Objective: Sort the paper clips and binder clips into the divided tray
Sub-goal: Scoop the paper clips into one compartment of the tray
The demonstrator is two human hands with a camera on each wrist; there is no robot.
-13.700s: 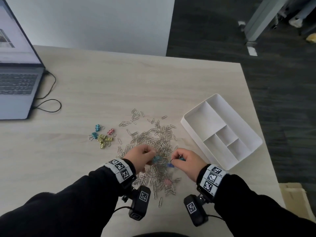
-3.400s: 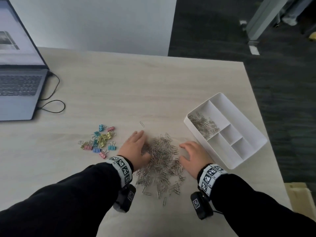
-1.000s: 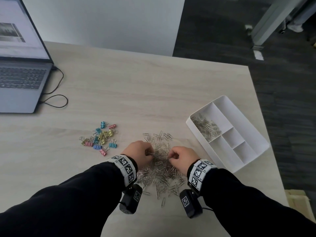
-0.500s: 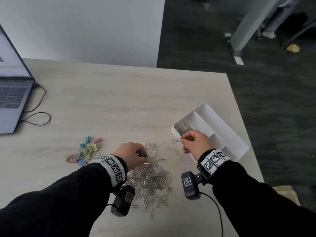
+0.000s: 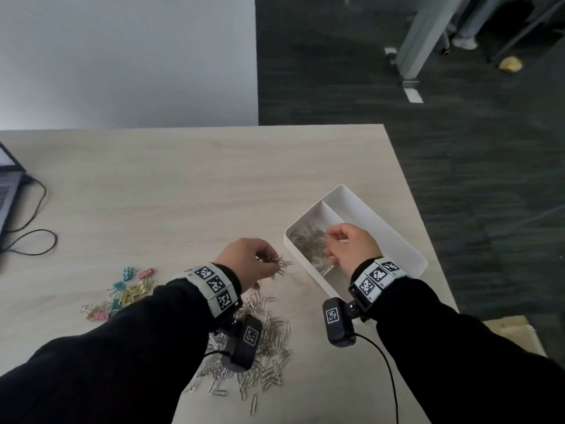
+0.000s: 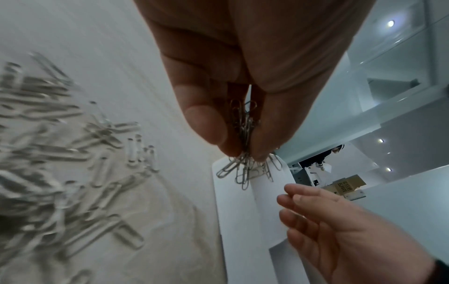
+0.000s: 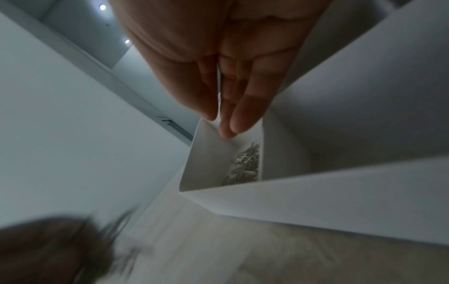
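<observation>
My left hand (image 5: 269,262) pinches a bunch of silver paper clips (image 5: 279,264) just left of the white divided tray (image 5: 397,240). The left wrist view shows that bunch (image 6: 245,134) squeezed between thumb and fingers, its ends dangling. My right hand (image 5: 331,243) hovers over the tray's near-left compartment, where loose paper clips (image 5: 308,247) lie. Its fingers (image 7: 239,119) are straight and hold nothing above those clips (image 7: 245,165). A large pile of paper clips (image 5: 266,347) lies under my left wrist. Coloured binder clips (image 5: 128,292) sit further left.
A laptop (image 5: 6,191) with a black cable (image 5: 30,240) is at the far left edge. The table's right edge runs close behind the tray, with dark floor beyond. A cardboard box (image 5: 513,332) stands below the table at the right.
My right hand moved from the tray's left rim to over the compartment, and the clips it held are gone from its fingers. My left hand rose from the pile toward the tray with a bunch.
</observation>
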